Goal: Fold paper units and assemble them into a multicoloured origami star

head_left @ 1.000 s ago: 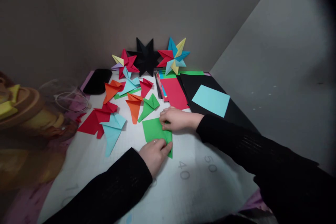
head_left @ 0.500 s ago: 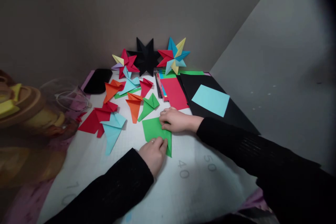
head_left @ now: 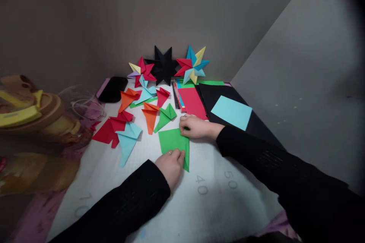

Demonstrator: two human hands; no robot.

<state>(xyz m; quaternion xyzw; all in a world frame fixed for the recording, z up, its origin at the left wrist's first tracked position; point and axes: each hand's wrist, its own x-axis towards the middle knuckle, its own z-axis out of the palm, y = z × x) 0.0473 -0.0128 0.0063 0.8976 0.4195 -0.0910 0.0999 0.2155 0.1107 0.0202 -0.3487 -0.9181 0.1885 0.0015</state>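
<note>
**Green paper sheet [head_left: 169, 139] on a white mat [head_left: 216, 212]**

Head view: folded paper pieces [head_left: 129, 131] lie to its left, paper stars [head_left: 163, 66] stand beyond. The right hand [head_left: 193, 126], fingers bent, touches the far right corner; the left hand [head_left: 171, 165], half curled, rests on the near part. Whether either pinches the sheet cannot be told.

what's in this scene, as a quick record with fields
left hand: fingertips on the lower right of a folded-edged green paper sheet
right hand: fingers at that sheet's upper right corner
back: mostly red paper star, black paper star, multicoloured paper star
right: light blue rectangular paper card on a flat black sheet
surface: white gridded sheet with printed numbers
</note>
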